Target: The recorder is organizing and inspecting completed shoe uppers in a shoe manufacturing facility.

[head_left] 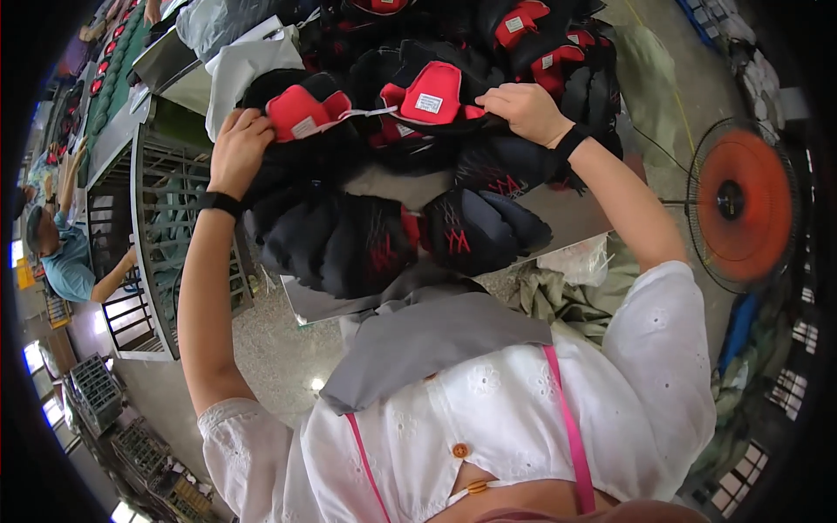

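Two black shoe uppers with red linings are stretched side by side at the far part of the table. My left hand [240, 155] pinches the outer edge of the left shoe upper [307, 108], fingers bent over it. At the right shoe upper [442, 80], my right hand [528, 112] pinches the edge beside a small red tab. A thin white strip [370, 112] runs between the two uppers. Closer to me, more black shoe uppers [336, 237] with red stitching lie fanned in a row.
Several black and red uppers [523, 24] are piled behind. A metal rack [161, 235] stands at left, where a person in a blue shirt [70, 261] works. An orange fan [745, 205] is at right. Crumpled green cloth [562, 301] lies below the table [575, 213].
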Action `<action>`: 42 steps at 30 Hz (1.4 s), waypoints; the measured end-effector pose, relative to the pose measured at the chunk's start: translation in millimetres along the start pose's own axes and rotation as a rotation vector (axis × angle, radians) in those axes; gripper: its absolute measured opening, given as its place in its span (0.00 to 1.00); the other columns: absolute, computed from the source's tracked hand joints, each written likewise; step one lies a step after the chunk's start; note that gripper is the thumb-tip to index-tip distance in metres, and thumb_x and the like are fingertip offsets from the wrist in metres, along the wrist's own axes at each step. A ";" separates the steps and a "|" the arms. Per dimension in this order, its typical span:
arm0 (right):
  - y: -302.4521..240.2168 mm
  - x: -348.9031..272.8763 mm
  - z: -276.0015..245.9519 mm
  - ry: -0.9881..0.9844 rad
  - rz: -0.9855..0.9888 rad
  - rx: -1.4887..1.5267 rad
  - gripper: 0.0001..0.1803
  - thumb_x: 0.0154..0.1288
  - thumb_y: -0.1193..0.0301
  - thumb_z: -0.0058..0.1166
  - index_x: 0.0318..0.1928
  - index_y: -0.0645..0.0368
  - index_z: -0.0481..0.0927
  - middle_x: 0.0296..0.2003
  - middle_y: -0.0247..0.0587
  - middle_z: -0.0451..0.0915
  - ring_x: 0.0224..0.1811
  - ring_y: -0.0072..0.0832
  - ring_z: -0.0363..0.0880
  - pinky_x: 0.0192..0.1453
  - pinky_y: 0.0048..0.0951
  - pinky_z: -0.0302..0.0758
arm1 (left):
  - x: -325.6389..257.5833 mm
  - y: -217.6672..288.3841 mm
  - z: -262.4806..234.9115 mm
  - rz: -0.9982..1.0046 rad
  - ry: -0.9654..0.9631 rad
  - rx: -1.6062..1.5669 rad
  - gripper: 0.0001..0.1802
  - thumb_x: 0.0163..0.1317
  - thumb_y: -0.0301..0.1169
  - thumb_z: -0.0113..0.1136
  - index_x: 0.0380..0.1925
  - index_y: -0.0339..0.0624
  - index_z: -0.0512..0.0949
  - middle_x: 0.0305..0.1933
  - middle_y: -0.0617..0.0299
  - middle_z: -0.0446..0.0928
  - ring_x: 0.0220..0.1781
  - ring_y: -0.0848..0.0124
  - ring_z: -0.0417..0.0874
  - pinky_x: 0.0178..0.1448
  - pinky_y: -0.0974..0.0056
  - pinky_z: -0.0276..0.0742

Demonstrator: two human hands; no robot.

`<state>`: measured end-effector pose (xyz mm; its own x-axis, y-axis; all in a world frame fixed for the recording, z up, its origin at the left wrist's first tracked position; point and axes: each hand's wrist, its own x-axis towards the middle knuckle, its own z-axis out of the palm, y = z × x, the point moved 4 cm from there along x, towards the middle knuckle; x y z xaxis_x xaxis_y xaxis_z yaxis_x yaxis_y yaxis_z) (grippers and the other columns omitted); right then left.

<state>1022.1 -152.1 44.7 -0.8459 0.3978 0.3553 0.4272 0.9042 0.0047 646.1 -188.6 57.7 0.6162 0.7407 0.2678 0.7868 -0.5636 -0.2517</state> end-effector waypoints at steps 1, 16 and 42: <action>-0.3 1.2 0.7 0.007 0.022 -0.005 0.11 0.49 0.78 0.49 0.36 0.57 0.77 0.31 0.32 0.77 0.31 0.29 0.76 0.32 0.29 0.73 | 5.7 6.8 -1.9 0.043 -0.002 0.039 0.06 0.45 0.28 0.50 0.23 0.47 0.76 0.34 0.70 0.74 0.47 0.71 0.71 0.56 0.65 0.63; -24.0 47.5 -0.9 0.076 0.288 -0.114 0.08 0.43 0.63 0.57 0.22 0.50 0.73 0.19 0.25 0.76 0.25 0.27 0.73 0.22 0.30 0.71 | 75.1 96.2 86.2 -0.247 -0.334 -0.071 0.12 0.51 0.32 0.51 0.36 0.43 0.75 0.38 0.60 0.77 0.45 0.65 0.76 0.46 0.61 0.69; -91.2 111.3 40.5 -0.325 0.540 0.218 0.12 0.52 0.67 0.57 0.36 0.60 0.78 0.32 0.45 0.75 0.39 0.39 0.75 0.39 0.37 0.73 | 97.2 42.1 97.1 -0.180 -0.663 -1.406 0.08 0.59 0.30 0.47 0.29 0.36 0.73 0.33 0.60 0.73 0.38 0.69 0.74 0.42 0.67 0.69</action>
<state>876.1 -183.9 45.9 -0.5989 0.7995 -0.0458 0.7725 0.5617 -0.2963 735.7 -104.8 -17.2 0.6867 0.6429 -0.3392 0.4795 -0.0499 0.8761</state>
